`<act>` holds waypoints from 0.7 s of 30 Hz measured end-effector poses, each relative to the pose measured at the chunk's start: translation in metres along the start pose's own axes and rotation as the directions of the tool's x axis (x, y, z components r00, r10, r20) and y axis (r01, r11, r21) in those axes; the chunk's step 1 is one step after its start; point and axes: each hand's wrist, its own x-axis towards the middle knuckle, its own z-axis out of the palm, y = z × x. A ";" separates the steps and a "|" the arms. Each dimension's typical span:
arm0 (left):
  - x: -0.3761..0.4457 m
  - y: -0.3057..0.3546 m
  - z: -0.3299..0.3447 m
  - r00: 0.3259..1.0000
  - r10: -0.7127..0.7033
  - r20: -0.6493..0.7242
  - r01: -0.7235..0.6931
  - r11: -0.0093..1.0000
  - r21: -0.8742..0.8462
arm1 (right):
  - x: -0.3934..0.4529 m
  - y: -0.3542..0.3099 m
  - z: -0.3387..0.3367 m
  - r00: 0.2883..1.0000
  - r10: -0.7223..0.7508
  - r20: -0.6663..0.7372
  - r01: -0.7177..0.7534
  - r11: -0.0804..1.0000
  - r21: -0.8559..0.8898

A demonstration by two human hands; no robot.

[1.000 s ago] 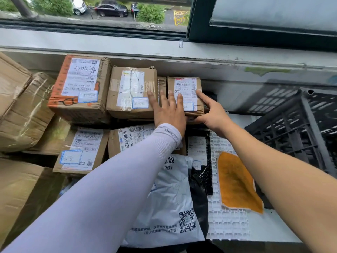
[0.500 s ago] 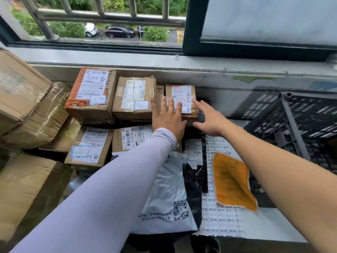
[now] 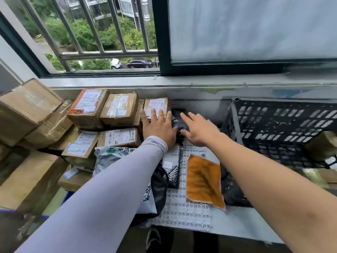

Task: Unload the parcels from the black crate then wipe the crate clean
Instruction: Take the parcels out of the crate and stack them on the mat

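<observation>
A black crate (image 3: 284, 128) of lattice plastic is seen at 3 o'clock, standing on the table (image 3: 237, 221) under the window sill; parcels are partly visible inside it at the right edge. Stacked cardboard parcels (image 3: 87, 106) are ranged from 9 to 11 o'clock, several bearing white shipping labels. A grey and white mailer bag (image 3: 111, 156) lies below them near centre. A white grid mat (image 3: 180, 210) is laid on the table at 6 o'clock, and an orange cloth (image 3: 203, 181) rests on it, just beside the crate's near corner. The left hand (image 3: 157, 127), in a pale sleeve, is laid flat on a small labelled carton (image 3: 156, 105) at 12 o'clock, fingers (image 3: 155, 114) straight and slightly spread. The right hand (image 3: 198, 128) is held just beside it, fingers extended and spread over a small black parcel (image 3: 178, 123); contact is recorded at the thumb, no grip being evident.
</observation>
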 end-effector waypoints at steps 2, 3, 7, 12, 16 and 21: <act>-0.012 0.012 -0.010 1.000 -0.018 -0.008 0.018 1.000 -0.011 | -0.014 0.013 -0.006 1.000 0.000 -0.030 0.000 1.000 -0.029; -0.017 0.018 -0.015 1.000 -0.024 -0.018 0.024 1.000 -0.016 | -0.020 0.019 -0.009 0.999 0.002 -0.046 -0.004 0.999 -0.041; -0.034 0.043 -0.034 0.998 -0.042 -0.049 0.039 0.997 -0.059 | -0.045 0.040 -0.024 0.996 -0.005 -0.092 0.000 0.998 -0.057; -0.039 0.073 -0.057 0.996 -0.001 -0.091 -0.008 0.995 -0.100 | -0.067 0.069 -0.041 0.993 0.032 -0.110 -0.040 0.997 -0.068; -0.034 0.098 -0.067 0.989 0.083 -0.121 -0.099 0.986 -0.135 | -0.082 0.098 -0.046 0.986 0.122 -0.113 -0.130 0.989 -0.064; -0.030 0.133 -0.067 0.967 0.221 -0.122 -0.243 0.950 -0.199 | -0.104 0.139 -0.042 0.966 0.254 -0.046 -0.256 0.965 -0.054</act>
